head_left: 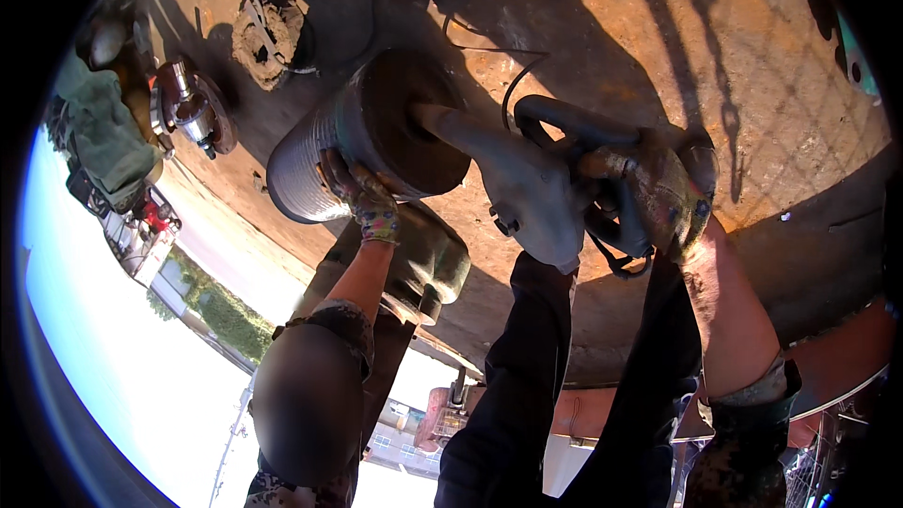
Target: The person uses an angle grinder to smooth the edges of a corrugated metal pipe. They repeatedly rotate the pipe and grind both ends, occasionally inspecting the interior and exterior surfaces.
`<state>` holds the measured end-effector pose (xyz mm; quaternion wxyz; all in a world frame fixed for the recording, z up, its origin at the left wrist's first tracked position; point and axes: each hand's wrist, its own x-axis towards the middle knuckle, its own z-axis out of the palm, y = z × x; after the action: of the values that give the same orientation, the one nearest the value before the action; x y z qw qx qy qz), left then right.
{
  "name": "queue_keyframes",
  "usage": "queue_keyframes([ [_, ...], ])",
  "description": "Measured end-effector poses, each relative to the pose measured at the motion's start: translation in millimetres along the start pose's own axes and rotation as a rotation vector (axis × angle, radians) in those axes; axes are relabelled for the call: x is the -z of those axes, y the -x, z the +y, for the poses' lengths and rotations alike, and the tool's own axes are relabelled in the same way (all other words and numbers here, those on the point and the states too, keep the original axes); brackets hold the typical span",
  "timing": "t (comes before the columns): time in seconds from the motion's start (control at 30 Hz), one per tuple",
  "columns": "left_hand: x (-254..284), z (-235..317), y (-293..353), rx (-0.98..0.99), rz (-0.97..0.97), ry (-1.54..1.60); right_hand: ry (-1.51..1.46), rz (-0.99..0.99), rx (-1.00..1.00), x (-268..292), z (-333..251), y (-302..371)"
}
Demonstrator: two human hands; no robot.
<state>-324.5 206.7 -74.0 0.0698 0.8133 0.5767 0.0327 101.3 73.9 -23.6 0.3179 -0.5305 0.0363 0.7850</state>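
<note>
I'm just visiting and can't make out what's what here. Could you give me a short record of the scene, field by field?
Left hand: gloved, fingers spread on the side of a ribbed cylinder
Right hand: gloved, its grip around a black handle of a bulky grey tool
Tool's narrow end: at the cylinder's dark end face; contact unclear
Ground: brown, rusty-looking, patched with sun and shadow
Far left: shiny metal part
Upper left: pale brown, rough ring-shaped lump
Light: strong sunlight, outdoors

Hard sunlight | dark shadows (pixel 574 19) on brown surface (pixel 776 155) | sky (pixel 99 343) overexposed | fisheye-bent edges
</note>
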Motion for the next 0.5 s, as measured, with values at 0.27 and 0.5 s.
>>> queue_keyframes([
  [0.27, -5.6, -16.3, 137.2, 0.178, 0.029, -0.007, 0.672, -0.209, 0.376, 1.8, -31.0, 4.1],
  [0.5, -3.0, -43.3, 203.0, 0.729, 0.059, 0.715, 0.201, -0.068, 0.313, -10.2, -13.2, -32.4],
])
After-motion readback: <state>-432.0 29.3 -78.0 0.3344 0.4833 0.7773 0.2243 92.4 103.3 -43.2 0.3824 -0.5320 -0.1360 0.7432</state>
